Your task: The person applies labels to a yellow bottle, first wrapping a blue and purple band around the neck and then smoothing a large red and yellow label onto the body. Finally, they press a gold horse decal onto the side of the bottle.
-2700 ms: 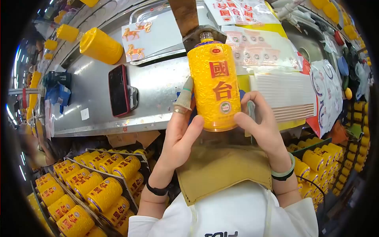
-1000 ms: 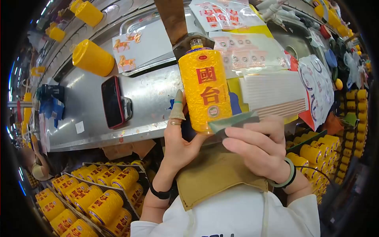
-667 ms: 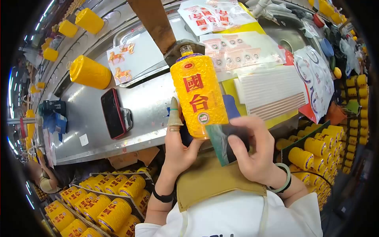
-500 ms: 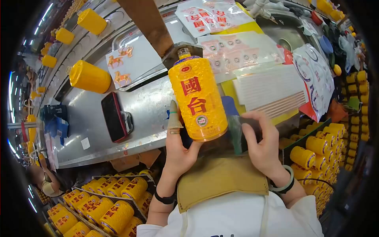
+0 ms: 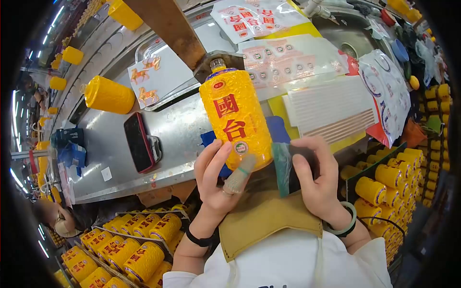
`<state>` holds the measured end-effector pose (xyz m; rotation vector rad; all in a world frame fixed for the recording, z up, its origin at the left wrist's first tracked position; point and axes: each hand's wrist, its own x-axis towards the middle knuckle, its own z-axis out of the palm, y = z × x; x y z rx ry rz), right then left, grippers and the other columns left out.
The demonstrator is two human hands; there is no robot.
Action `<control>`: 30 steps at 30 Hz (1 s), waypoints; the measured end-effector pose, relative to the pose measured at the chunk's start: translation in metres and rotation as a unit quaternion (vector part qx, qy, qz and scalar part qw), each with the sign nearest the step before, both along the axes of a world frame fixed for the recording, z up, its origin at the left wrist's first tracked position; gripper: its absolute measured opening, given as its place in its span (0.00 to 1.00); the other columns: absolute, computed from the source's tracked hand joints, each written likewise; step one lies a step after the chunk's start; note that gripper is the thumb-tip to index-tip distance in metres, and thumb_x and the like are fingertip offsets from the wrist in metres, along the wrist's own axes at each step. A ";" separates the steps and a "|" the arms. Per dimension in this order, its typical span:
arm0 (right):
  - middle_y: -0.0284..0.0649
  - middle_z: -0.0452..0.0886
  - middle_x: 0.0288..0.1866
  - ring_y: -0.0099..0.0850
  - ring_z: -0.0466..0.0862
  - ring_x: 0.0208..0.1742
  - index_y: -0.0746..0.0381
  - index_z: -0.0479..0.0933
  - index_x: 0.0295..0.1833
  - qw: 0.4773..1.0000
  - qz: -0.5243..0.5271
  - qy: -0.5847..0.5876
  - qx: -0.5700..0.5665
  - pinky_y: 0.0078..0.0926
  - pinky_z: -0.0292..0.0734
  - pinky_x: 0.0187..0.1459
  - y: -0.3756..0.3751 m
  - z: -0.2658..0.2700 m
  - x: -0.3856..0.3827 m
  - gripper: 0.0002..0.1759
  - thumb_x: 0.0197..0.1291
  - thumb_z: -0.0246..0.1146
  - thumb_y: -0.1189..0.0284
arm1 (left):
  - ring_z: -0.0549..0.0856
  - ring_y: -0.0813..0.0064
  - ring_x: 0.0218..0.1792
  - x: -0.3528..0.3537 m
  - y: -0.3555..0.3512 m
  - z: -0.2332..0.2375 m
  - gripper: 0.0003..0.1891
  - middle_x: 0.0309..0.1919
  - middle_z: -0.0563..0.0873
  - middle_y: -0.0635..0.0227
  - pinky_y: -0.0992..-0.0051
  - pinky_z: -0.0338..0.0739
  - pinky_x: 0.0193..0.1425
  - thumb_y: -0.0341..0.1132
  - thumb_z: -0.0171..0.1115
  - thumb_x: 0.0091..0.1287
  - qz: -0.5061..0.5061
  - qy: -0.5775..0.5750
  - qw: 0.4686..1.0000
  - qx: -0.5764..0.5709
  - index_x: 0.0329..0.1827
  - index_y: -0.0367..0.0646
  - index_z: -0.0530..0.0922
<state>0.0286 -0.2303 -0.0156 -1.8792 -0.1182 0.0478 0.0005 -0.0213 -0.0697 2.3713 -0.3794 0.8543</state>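
Note:
A yellow bottle [image 5: 235, 115] with red characters and a clear glass neck lies tilted in front of me, its neck at a metal holder [image 5: 204, 65]. My left hand [image 5: 218, 177] is at the bottle's lower left end, fingers apart. One of its fingers wears a pale finger cot [image 5: 238, 178] with a green band and lies over the small round emblem [image 5: 240, 147]. To the right of the bottle's base, my right hand [image 5: 319, 175] pinches a dark green flat piece [image 5: 282, 168] that looks covered in clear plastic. Its far edge comes close to the bottle.
A phone [image 5: 139, 143] lies on the steel worktop [image 5: 103, 149]. Sticker sheets [image 5: 278, 60] and a striped white stack [image 5: 331, 108] sit behind on the right. Another yellow bottle [image 5: 109, 94] lies at left. Crates of yellow bottles [image 5: 144, 261] flank me.
My left hand has shifted from the bottle's left side down to its lower end, the cot finger now over the front. The green piece shows more clearly beside the base.

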 end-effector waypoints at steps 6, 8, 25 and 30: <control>0.43 0.78 0.39 0.38 0.80 0.39 0.65 0.80 0.54 0.995 0.060 -0.075 -0.014 0.30 0.76 0.43 0.009 -0.002 -0.001 0.12 0.66 0.66 0.79 | 0.85 0.51 0.64 -0.016 0.004 -0.027 0.24 0.66 0.82 0.53 0.62 0.83 0.66 0.19 0.78 0.57 0.024 0.017 0.992 -0.120 0.58 0.39 0.87; 0.43 0.79 0.40 0.39 0.82 0.40 0.65 0.80 0.53 0.997 0.012 -0.054 -0.057 0.31 0.77 0.44 0.004 -0.010 -0.001 0.10 0.66 0.66 0.79 | 0.85 0.49 0.65 -0.019 0.006 -0.034 0.25 0.67 0.82 0.49 0.61 0.82 0.68 0.19 0.78 0.59 0.023 0.005 0.991 -0.128 0.62 0.30 0.84; 0.42 0.79 0.37 0.37 0.80 0.34 0.64 0.82 0.51 0.994 0.081 -0.064 -0.026 0.31 0.76 0.37 0.023 0.010 -0.003 0.11 0.63 0.69 0.80 | 0.85 0.62 0.63 -0.006 -0.009 0.004 0.40 0.63 0.83 0.56 0.69 0.84 0.61 0.27 0.85 0.52 0.035 0.073 0.984 -0.160 0.71 0.35 0.78; 0.44 0.79 0.39 0.39 0.82 0.38 0.65 0.81 0.52 0.999 -0.007 -0.017 -0.026 0.31 0.77 0.41 0.004 -0.015 -0.003 0.11 0.65 0.68 0.80 | 0.81 0.57 0.67 -0.006 -0.009 -0.010 0.47 0.69 0.76 0.51 0.63 0.80 0.71 0.25 0.83 0.54 0.029 0.104 0.966 -0.236 0.78 0.31 0.67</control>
